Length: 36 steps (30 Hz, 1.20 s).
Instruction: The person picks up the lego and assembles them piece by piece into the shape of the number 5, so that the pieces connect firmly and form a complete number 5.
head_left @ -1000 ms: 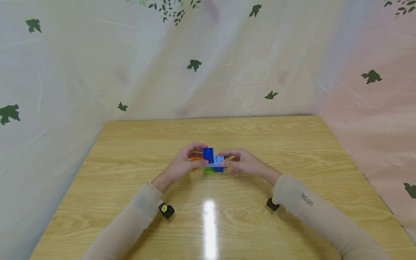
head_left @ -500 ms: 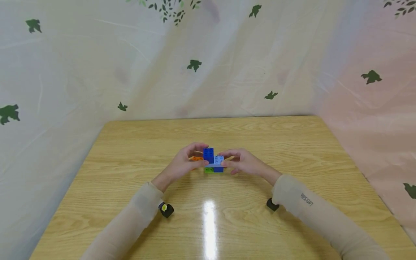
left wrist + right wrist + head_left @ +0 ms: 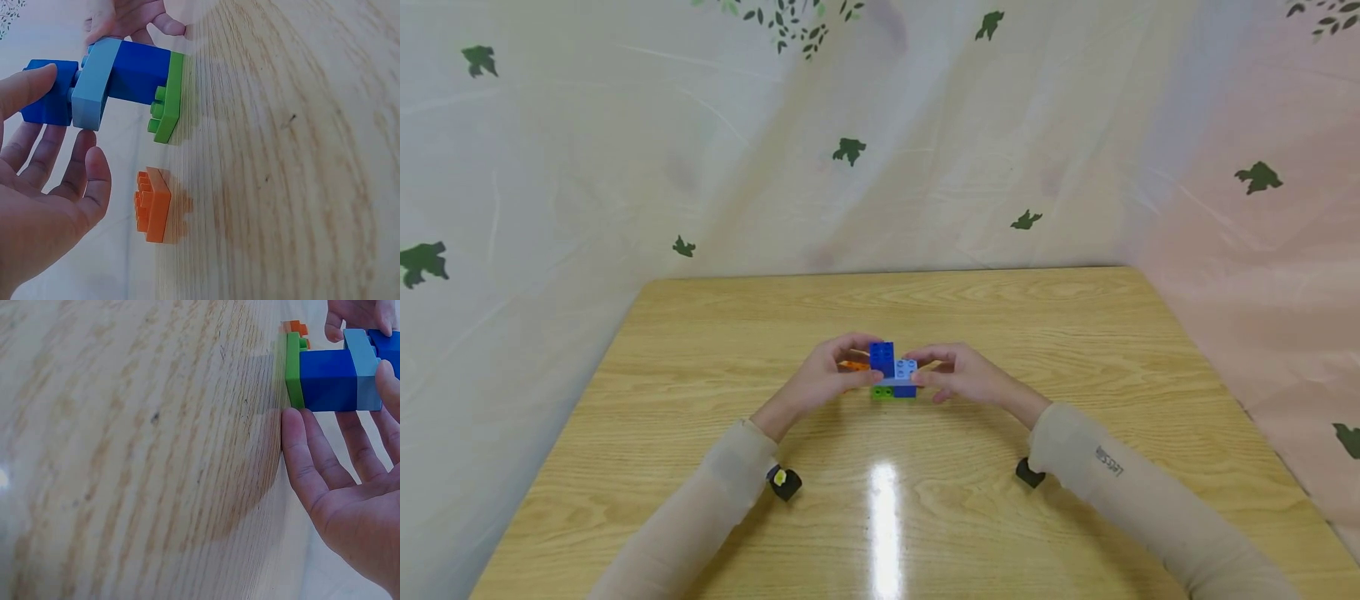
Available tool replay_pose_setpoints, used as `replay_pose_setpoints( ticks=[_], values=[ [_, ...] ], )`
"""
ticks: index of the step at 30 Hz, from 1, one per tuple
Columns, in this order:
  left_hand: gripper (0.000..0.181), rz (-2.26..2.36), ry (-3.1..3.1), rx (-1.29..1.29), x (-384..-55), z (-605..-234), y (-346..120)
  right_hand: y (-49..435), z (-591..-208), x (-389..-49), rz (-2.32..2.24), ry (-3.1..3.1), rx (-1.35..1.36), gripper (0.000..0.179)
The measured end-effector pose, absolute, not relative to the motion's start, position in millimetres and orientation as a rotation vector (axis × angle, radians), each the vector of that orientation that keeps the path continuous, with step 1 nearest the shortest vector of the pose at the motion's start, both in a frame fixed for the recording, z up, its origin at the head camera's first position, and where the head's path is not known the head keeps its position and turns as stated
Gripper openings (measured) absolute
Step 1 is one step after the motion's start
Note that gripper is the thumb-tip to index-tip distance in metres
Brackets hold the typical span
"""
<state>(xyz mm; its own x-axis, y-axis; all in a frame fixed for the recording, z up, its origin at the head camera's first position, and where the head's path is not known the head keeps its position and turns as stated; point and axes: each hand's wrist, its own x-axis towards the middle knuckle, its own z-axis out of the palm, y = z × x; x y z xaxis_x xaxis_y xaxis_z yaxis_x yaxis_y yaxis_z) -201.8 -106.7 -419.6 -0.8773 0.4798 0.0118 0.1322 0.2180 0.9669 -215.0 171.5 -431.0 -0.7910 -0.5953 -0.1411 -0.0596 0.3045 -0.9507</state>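
Observation:
A stack of toy building bricks stands at the table's middle. Its base is a thin green brick, with a dark blue brick on that and a light blue brick above, overhanging toward the left hand. My left hand pinches another dark blue brick on top of the overhanging end; studs show in a narrow gap beneath it. My right hand holds the stack's right side, thumb and fingers on the light blue brick. The lower fingers lie by the green base in the right wrist view.
An orange brick lies studs up on the wooden table, left of the stack and partly behind the left hand in the head view. A leaf-printed cloth hangs behind the table's far edge.
My left hand and the upper dark blue brick have shifted very slightly to the right, covering a bit more of the orange brick. The right hand and the lower stack look still.

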Motion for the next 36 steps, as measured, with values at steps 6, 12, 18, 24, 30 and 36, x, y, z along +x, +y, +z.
replay_pose_setpoints(
  ticks=[6, 12, 18, 24, 30, 36],
  values=[
    [0.044, 1.676, 2.246, 0.616, -202.5, -419.5, -106.2, 170.8, -431.1, -215.1, -1.498, 2.11, -0.581, 0.046],
    [0.043, 1.651, 2.268, 0.646, -204.5, -422.0, -105.2, 170.4, -431.2, -214.7, -1.505, 2.104, -0.582, 0.046],
    [0.045, 1.632, 2.279, 0.656, -206.0, -422.6, -104.1, 170.5, -432.3, -215.3, -1.501, 2.106, -0.587, 0.046],
    [0.044, 1.595, 2.278, 0.67, -207.7, -424.9, -102.8, 171.6, -433.2, -216.2, -1.5, 2.101, -0.596, 0.046],
    [0.044, 1.549, 2.247, 0.688, -207.3, -427.3, -102.1, 172.0, -432.5, -215.8, -1.504, 2.096, -0.595, 0.047],
    [0.045, 1.523, 2.23, 0.732, -207.9, -428.6, -102.4, 172.0, -431.8, -215.2, -1.507, 2.095, -0.595, 0.046]
  ],
)
